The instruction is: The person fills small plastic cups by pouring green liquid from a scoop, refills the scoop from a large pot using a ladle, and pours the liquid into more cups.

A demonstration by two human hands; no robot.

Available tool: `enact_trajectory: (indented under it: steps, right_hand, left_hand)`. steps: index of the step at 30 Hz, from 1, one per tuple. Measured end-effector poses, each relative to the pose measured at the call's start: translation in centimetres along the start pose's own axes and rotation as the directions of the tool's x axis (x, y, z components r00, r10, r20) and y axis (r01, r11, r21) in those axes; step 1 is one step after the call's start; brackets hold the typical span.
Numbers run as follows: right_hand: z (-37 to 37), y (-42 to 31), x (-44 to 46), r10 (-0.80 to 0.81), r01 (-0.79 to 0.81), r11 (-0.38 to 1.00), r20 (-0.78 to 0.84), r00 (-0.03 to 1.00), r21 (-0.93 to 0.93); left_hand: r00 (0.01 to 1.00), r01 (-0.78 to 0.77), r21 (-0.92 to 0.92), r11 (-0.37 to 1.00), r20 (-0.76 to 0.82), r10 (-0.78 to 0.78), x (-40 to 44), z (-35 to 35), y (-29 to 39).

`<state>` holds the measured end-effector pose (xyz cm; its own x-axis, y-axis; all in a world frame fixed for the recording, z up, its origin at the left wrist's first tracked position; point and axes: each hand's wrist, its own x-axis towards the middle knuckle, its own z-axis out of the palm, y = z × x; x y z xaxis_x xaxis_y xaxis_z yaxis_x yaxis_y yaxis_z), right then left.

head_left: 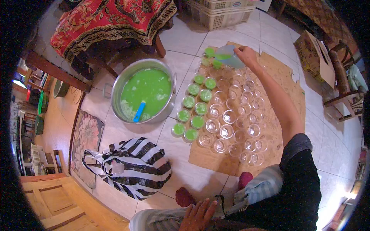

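Jug point(227, 61) out at the far end of my reach, just left of my right hand point(246, 56) and touching it: I have it by its right side, fingers closed on it, my arm stretched forward past the cups. It is tipped to the left, green liquid point(223, 56) showing in it, its mouth low over the filled cups point(193, 89) at the far end. I cannot tell whether anything is running out.

My left hand point(198, 215) is well apart from the jug, close to my body, laid on my leg point(158, 218) with the fingers stretched out and a little spread; I see nothing in it.

The filled cups stand in two rows along the left edge of the cardboard point(288, 86), some of them on the floor point(177, 42). Clear cups point(226, 131) stand close together to their right, left of my forearm. Left of all the cups is a big pot point(116, 94) of green liquid, a blue handle point(139, 111) leaning at its near rim. Nearer me lies a striped bag point(142, 163), a mat point(86, 133) to its left. Crates point(227, 17) stand beyond the jug
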<state>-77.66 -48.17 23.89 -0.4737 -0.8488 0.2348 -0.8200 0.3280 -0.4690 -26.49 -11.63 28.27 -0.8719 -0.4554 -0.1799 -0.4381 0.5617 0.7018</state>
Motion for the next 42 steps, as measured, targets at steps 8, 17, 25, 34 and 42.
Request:
enact_trajectory:
  steps: [8,17,25,34,42]
  right_hand:
    - [-1.1,-0.8,0.1,0.041,-0.039,0.999,0.034,0.999,-0.037]
    - [-1.3,-1.0,0.3,0.072,-0.071,0.997,0.033,0.997,-0.028]
    - [-1.3,-1.2,0.2,0.065,-0.065,0.998,0.002,0.998,0.003]
    - [-1.9,-1.8,-0.1,0.042,-0.042,0.999,0.027,0.999,-0.015]
    - [-2.2,-2.4,-0.3,0.048,-0.048,0.999,0.027,0.998,-0.022]
  left_hand:
    - [0.997,-0.029,-0.022,0.999,-0.066,0.028,1.1,-2.6,2.1]
    - [0.997,-0.041,-0.031,0.999,-0.067,0.039,1.4,-3.2,2.5]
    - [0.998,-0.039,-0.036,0.999,-0.042,0.037,1.1,-2.8,2.2]
    - [0.999,-0.035,-0.042,0.998,-0.015,0.034,0.8,-2.5,1.8]
    - [0.999,0.027,-0.032,0.999,0.026,-0.026,1.5,-4.3,3.4]
